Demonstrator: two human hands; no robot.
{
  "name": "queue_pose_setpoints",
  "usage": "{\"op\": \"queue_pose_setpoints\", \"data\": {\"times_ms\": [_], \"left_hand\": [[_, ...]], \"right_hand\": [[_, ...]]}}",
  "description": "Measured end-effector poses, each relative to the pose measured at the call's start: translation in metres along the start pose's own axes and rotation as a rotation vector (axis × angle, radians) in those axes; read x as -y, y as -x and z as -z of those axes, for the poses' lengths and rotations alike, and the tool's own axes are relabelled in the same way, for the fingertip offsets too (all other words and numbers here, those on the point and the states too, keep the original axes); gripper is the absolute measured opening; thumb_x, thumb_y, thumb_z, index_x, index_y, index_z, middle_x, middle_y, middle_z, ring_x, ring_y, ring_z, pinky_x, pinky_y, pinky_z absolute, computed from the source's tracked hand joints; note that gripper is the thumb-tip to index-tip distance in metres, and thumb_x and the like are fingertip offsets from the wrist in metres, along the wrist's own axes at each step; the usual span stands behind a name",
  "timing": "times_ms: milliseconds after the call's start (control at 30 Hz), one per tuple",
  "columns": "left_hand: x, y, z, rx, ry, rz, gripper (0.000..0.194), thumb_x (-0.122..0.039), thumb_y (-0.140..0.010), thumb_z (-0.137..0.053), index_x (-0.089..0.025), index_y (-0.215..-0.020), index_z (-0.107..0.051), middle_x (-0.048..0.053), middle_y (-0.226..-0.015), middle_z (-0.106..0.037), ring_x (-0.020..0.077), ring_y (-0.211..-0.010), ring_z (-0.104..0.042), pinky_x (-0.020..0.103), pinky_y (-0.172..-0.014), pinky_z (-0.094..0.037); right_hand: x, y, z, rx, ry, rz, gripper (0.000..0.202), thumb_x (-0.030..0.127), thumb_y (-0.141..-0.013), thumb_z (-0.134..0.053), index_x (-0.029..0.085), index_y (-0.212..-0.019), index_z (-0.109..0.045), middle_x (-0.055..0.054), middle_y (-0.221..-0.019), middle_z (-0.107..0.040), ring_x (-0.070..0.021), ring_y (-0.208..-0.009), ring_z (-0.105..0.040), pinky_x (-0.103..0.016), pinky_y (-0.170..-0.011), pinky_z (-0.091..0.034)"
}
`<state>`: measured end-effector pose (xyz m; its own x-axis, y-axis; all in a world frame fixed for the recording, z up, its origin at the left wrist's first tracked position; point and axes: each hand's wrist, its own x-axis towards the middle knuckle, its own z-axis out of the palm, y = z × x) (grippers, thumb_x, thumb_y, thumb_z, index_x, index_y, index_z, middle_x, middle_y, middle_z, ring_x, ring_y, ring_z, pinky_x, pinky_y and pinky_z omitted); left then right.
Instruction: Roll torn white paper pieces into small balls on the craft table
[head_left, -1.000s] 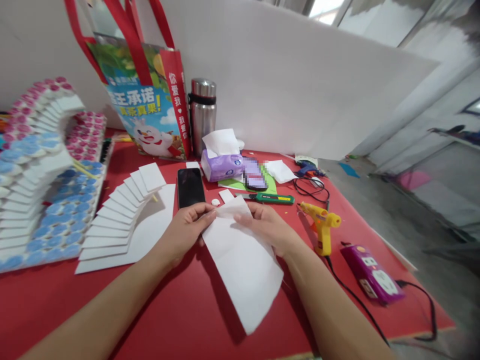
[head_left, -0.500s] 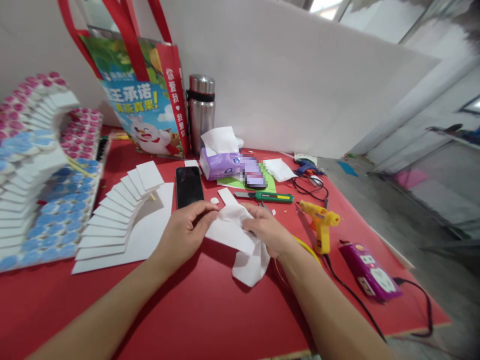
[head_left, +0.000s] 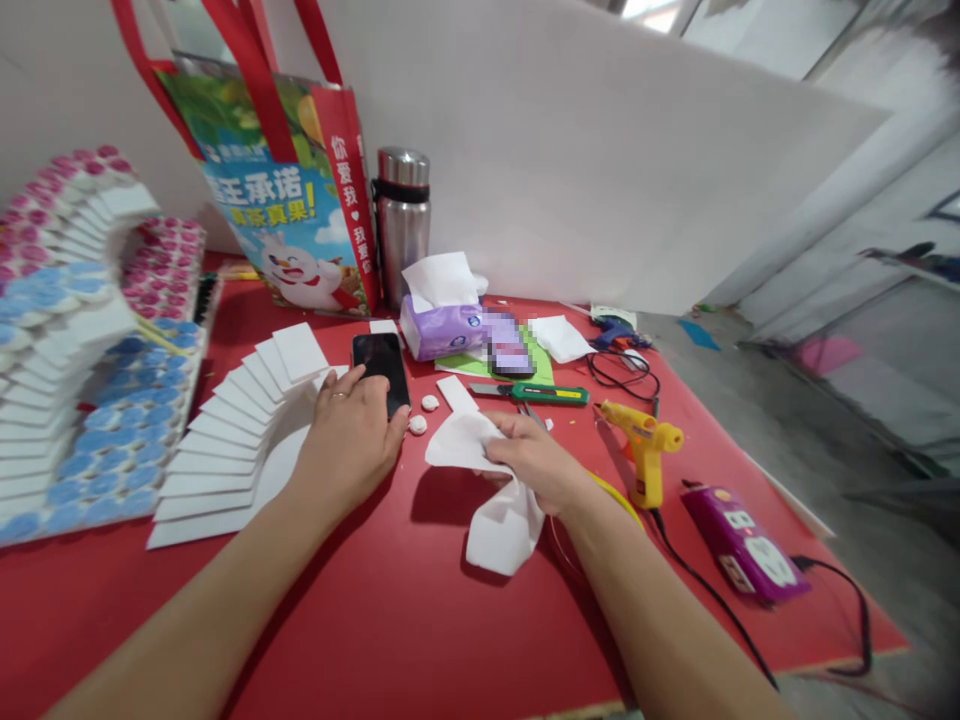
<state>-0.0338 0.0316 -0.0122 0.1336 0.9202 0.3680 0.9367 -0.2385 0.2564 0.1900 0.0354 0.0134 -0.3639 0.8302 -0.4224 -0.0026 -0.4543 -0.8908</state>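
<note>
My right hand point(head_left: 536, 455) pinches a crumpled white tissue point(head_left: 457, 440), whose loose end droops over the red tabletop. My left hand point(head_left: 349, 430) lies palm down with its fingers stretched out, partly covering a dark-screened phone point(head_left: 382, 365); whether it presses on the phone I cannot tell. Just right of that hand are two small white balls point(head_left: 418, 425), perhaps wadded tissue. Beyond the tissue lie a narrow white strip point(head_left: 456, 394) and a green utility knife point(head_left: 547, 394) with its blade out. White stepped board pieces point(head_left: 225, 430) fan out left of my left hand.
A yellow glue gun point(head_left: 645, 445) and a purple power strip point(head_left: 746, 550) with cords sit at right. Behind stand a purple tissue pack point(head_left: 442, 330), a steel flask point(head_left: 405, 220) and a colourful bag point(head_left: 300, 200). Boards with blue and pink rolls point(head_left: 120, 430) fill the left.
My left hand has let go of the tissue and moved left over the phone. A second small white ball now shows on the table. My right hand keeps the tissue.
</note>
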Motion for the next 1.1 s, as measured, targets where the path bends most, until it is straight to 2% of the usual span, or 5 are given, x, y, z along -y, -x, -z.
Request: {"op": "queue_pose_setpoints", "data": {"times_ms": [200, 467, 633, 867, 1100], "left_hand": [[-0.017, 0.008, 0.014, -0.103, 0.383, 0.050, 0.031, -0.042, -0.100, -0.048, -0.016, -0.115, -0.057, 0.017, -0.127, -0.065, 0.0324, -0.120, -0.061, 0.048, -0.103, -0.048], [-0.044, 0.020, 0.024, 0.273, 1.155, 0.352, 0.047, -0.061, -0.096, -0.055, -0.023, -0.123, -0.055, 0.002, -0.100, -0.067, 0.0143, -0.074, -0.063, 0.027, -0.065, -0.050], [-0.044, 0.016, 0.022, 0.442, 1.225, 0.407, 0.043, -0.059, -0.090, -0.065, -0.018, -0.104, -0.059, -0.005, -0.068, -0.059, 0.0087, -0.046, -0.051, 0.022, -0.045, -0.041], [-0.043, 0.018, 0.017, 0.488, 1.288, 0.397, 0.034, -0.051, -0.091, -0.067, -0.019, -0.100, -0.061, -0.003, -0.072, -0.062, 0.0110, -0.053, -0.059, 0.020, -0.046, -0.049], [-0.037, 0.018, 0.012, 0.281, 1.204, 0.420, 0.029, -0.049, -0.096, -0.061, -0.020, -0.092, -0.059, -0.006, -0.058, -0.057, 0.0079, -0.042, -0.047, 0.018, -0.042, -0.039]], "right_hand": [[0.004, 0.003, 0.000, -0.020, -0.005, -0.024, 0.027, 0.016, -0.053, -0.056, 0.018, -0.078, -0.065, 0.008, -0.052, -0.056, -0.0068, -0.044, -0.043, -0.019, -0.043, -0.030], [0.009, 0.006, -0.001, -0.032, 0.015, -0.006, 0.034, 0.017, -0.054, -0.059, 0.016, -0.086, -0.071, 0.007, -0.055, -0.060, -0.0074, -0.045, -0.046, -0.019, -0.044, -0.032], [0.006, 0.006, -0.001, -0.006, 0.062, 0.009, 0.036, 0.017, -0.058, -0.057, 0.016, -0.091, -0.072, 0.006, -0.060, -0.062, -0.0093, -0.050, -0.052, -0.020, -0.048, -0.036], [0.008, 0.011, 0.001, 0.018, 0.154, 0.031, 0.023, 0.023, -0.071, -0.068, 0.018, -0.094, -0.068, 0.004, -0.069, -0.065, -0.0095, -0.054, -0.054, -0.021, -0.051, -0.040], [0.020, 0.020, -0.001, 0.165, 0.338, -0.089, 0.035, 0.018, -0.068, -0.082, 0.020, -0.101, -0.070, 0.001, -0.086, -0.074, -0.0151, -0.072, -0.067, -0.025, -0.064, -0.053]]}}
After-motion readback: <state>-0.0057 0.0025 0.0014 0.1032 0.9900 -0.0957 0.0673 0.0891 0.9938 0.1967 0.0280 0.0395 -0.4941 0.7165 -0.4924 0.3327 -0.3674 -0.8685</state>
